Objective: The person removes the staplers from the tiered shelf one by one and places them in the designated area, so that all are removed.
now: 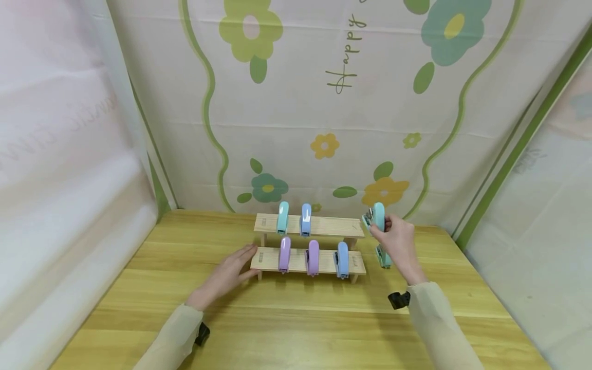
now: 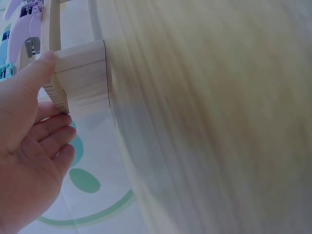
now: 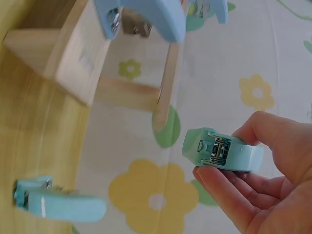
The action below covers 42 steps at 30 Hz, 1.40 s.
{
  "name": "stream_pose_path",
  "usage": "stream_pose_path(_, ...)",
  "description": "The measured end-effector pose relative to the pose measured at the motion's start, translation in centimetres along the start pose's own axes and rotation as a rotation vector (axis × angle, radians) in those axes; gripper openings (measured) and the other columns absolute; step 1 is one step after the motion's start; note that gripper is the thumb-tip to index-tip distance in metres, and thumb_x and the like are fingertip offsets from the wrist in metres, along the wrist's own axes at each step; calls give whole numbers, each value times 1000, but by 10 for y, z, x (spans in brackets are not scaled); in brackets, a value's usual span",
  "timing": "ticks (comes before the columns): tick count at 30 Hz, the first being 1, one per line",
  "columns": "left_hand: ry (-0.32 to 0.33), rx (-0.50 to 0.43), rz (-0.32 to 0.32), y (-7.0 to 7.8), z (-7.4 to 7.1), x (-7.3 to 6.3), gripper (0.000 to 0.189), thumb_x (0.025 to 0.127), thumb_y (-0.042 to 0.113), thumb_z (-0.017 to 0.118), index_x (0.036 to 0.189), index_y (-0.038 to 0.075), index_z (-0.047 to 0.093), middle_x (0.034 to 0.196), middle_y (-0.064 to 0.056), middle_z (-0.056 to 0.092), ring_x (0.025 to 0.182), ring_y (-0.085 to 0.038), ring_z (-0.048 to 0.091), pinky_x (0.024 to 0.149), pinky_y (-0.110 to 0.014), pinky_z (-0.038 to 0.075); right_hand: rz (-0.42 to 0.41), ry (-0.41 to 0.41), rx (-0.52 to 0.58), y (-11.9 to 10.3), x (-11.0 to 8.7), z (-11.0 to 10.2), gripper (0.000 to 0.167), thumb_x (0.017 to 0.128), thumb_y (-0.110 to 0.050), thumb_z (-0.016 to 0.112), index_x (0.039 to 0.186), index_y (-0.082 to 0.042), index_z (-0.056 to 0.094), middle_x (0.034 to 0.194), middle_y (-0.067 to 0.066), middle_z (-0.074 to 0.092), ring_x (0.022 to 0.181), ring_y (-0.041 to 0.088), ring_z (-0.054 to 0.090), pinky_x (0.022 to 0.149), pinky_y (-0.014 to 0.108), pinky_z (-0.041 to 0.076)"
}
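Observation:
My left hand (image 1: 231, 270) grips the left end of the front wooden shelf (image 1: 298, 261), thumb on one edge and fingertips at the other. A purple stapler (image 1: 284, 254), another purple stapler (image 1: 313, 257) and a blue stapler (image 1: 342, 259) stand in a row on that shelf. Raised beside the right end of the rear wooden shelf (image 1: 335, 226), my right hand (image 1: 399, 245) holds a teal stapler (image 3: 243, 156) between thumb and fingers. Beneath that hand, a second teal stapler (image 3: 68, 207) rests on the table.
On the rear shelf's left half stand a teal stapler (image 1: 282, 218) and a light blue stapler (image 1: 305, 221). The rear shelf sits higher than the front one. A flower-printed cloth (image 1: 287, 108) hangs behind the wooden table (image 1: 296, 329), with more cloth at both sides.

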<state>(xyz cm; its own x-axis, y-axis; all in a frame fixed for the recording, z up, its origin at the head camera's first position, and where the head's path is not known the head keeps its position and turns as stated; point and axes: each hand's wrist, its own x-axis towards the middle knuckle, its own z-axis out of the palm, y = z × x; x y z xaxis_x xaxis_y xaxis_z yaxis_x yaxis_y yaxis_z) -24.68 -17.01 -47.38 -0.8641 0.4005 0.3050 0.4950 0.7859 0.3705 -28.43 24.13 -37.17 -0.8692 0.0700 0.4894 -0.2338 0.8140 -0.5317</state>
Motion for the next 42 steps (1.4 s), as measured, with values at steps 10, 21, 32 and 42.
stream_pose_path(10,-7,-1,4,0,-1,0,66,93,30,69,143,-6,46,150,-24,46,138,-40,47,114,-53,43,56,26,-42,31,-7,-13,24,86,-15,69,95,8,68,84,24,73,68,27,69,52,19,52)
stream_pose_path(21,-14,0,-4,0,-1,0,66,93,31,69,143,-5,46,150,-24,46,138,-40,47,114,-53,43,92,71,-75,61,-15,-24,25,85,-14,69,95,9,68,83,25,73,66,28,67,50,17,46)
stream_pose_path(32,-4,0,11,0,-2,0,66,92,29,70,143,-6,46,149,-25,47,138,-41,47,114,-53,43,163,42,-107,90,-21,-24,30,87,-18,69,101,9,67,90,28,73,75,35,70,55,26,52)
stream_pose_path(42,-19,0,6,1,-3,1,66,93,30,69,144,-5,46,150,-24,46,139,-40,46,115,-52,42,214,-10,-95,106,-26,-19,32,88,-16,68,105,10,65,97,31,72,81,38,71,54,21,52)
